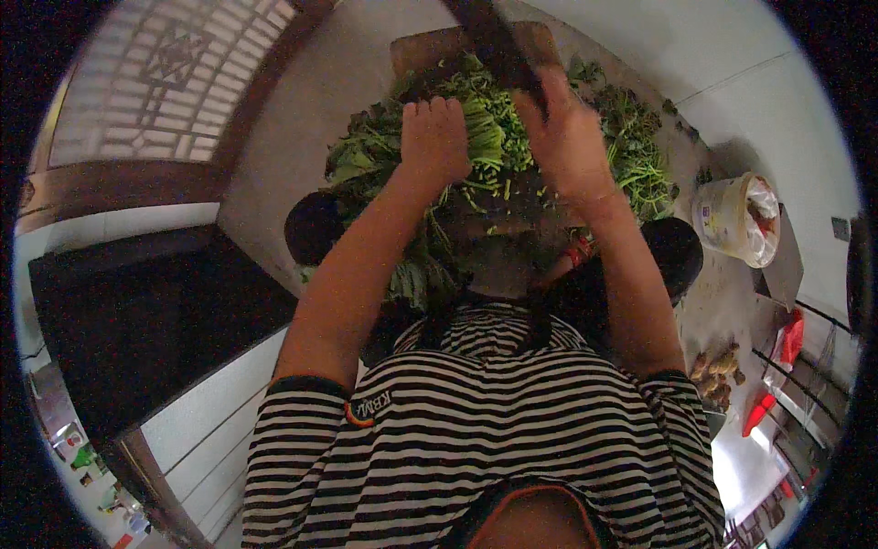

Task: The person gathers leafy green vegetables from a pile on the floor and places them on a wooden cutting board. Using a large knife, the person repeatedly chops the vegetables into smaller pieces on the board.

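My left hand (434, 137) is closed on a bunch of leafy greens (361, 151), which spreads out to its left over a wooden chopping board (425, 50). Its knuckles face away from me, and cut stems show just right of it. My right hand (569, 142) grips a large dark knife (494, 41), whose blade points far and to the left, raised over the board; its handle is mostly hidden in the fingers. Chopped green pieces (517, 137) lie between the two hands, with a few scattered nearer to me.
More greens (640, 151) are heaped on the floor right of the board. A white bucket (732, 218) with bags in it stands farther right by the wall. My knees (315, 227) flank the board. At left are a dark-topped ledge (155, 311) and a lattice panel (178, 82).
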Motion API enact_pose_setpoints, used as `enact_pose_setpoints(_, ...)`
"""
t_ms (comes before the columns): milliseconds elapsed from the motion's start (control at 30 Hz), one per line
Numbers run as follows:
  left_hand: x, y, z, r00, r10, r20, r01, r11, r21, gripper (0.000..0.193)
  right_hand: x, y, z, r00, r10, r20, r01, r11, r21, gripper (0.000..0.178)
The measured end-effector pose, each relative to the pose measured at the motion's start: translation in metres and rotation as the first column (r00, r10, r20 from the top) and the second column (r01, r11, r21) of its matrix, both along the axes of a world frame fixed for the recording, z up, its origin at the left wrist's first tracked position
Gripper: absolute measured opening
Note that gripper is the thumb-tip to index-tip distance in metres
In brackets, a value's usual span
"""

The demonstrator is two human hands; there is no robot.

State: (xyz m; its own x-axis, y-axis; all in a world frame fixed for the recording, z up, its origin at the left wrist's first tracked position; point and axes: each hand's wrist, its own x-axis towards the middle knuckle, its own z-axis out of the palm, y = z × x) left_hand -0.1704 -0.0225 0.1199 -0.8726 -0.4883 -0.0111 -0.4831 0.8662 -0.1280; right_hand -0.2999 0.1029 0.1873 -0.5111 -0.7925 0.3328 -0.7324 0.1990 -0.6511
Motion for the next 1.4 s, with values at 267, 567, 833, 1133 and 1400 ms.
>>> enact_pose_setpoints(267,-0.006,-0.005,0.006,0.997,0.011,0.073,-0.014,0.999,0.044,0.059,-0.004,-0.017,-0.036,0.997,0.063,-0.038,-0.056,0.984,0.170,0.026)
enact_pose_setpoints(567,-0.006,-0.006,0.000,1.000,-0.002,0.007,0.001,1.000,0.024,0.047,0.002,-0.010,0.015,0.999,0.025,0.032,-0.018,0.982,-0.186,0.030)
enact_pose_setpoints(833,-0.007,-0.002,0.004,1.000,-0.027,-0.009,0.027,1.000,-0.001,0.045,-0.006,-0.013,0.022,0.998,0.062,-0.030,-0.064,0.995,-0.080,0.023)
enact_pose_setpoints(1133,-0.004,-0.005,0.007,0.998,-0.047,-0.035,0.045,0.999,-0.030,0.068,-0.007,-0.023,-0.059,0.981,0.189,0.032,-0.189,0.925,0.329,0.023)
enact_pose_setpoints(1400,-0.017,-0.042,0.011,0.978,-0.094,0.189,0.036,0.957,0.289,0.083,-0.014,-0.026,-0.050,0.988,0.155,0.021,-0.155,0.945,0.289,0.023)
